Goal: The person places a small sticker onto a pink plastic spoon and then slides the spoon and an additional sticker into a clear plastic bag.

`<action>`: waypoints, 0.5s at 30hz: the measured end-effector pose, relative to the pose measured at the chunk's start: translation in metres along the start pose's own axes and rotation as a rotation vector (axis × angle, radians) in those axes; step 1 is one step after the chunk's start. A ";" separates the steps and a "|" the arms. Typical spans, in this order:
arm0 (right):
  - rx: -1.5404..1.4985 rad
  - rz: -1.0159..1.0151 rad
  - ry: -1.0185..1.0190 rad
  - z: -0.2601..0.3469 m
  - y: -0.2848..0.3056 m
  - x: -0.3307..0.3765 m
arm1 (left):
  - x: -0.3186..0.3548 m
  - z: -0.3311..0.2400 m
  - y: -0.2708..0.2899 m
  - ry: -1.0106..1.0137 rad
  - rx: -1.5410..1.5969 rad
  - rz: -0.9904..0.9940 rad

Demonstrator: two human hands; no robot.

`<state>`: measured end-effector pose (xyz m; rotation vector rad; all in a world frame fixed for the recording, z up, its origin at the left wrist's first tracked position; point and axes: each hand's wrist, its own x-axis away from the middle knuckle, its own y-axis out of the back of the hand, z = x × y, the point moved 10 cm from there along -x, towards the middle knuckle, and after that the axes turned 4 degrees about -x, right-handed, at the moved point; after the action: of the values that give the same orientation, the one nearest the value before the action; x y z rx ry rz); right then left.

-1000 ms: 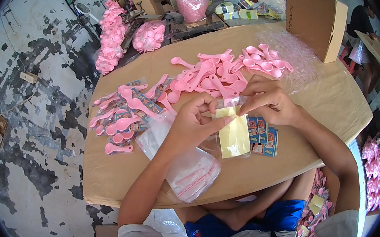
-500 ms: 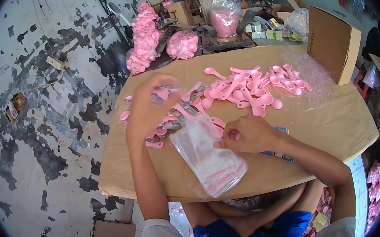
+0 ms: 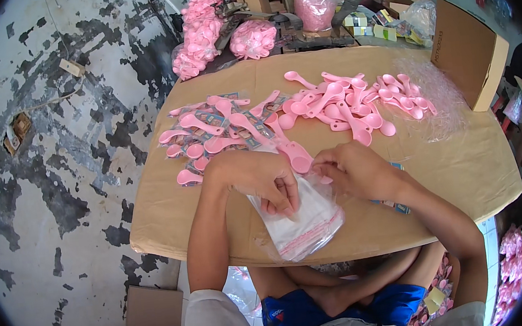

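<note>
A stack of clear plastic bags point(image 3: 301, 225) with reddish strips at the near end lies on the brown-covered table in front of me. My left hand point(image 3: 259, 179) is over it, fingers curled in and fingertips down at the bags; whether a bag is pinched is hidden. Just right of the stack, my right hand point(image 3: 359, 169) is closed in a pinch, with clear film and a small pinkish bit at its fingertips that I cannot make out. Beyond the hands lies a pink measuring spoon point(image 3: 299, 159). Packed pink spoons with printed cards point(image 3: 213, 126) spread at the left.
A heap of loose pink spoons point(image 3: 343, 105) lies at the table's far middle. Beside it are crumpled clear wrap point(image 3: 435, 108) and an upright cardboard box point(image 3: 469, 52). Filled pink bags point(image 3: 253, 39) stand behind the table. Printed cards point(image 3: 397, 205) lie partly under my right forearm.
My left hand has come down and toward me, from above the packed spoons to the bag stack, its fingers curling in. The right hand stays pinched near the stack. The view has tilted slightly.
</note>
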<state>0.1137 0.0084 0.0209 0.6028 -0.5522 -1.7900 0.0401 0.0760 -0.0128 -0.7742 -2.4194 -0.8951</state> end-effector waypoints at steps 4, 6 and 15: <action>0.123 -0.277 0.149 0.012 0.052 0.014 | -0.005 -0.002 -0.001 0.098 -0.055 0.049; 0.275 -0.512 0.334 0.038 0.079 0.032 | -0.004 -0.043 0.031 -0.342 -0.001 -0.438; 0.168 -0.144 0.218 0.022 0.091 0.040 | -0.032 -0.048 0.052 -0.577 0.787 -0.849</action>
<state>0.1547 -0.0540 0.0898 0.9619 -0.5227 -1.7938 0.1071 0.0646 0.0257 0.3893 -3.2814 0.1664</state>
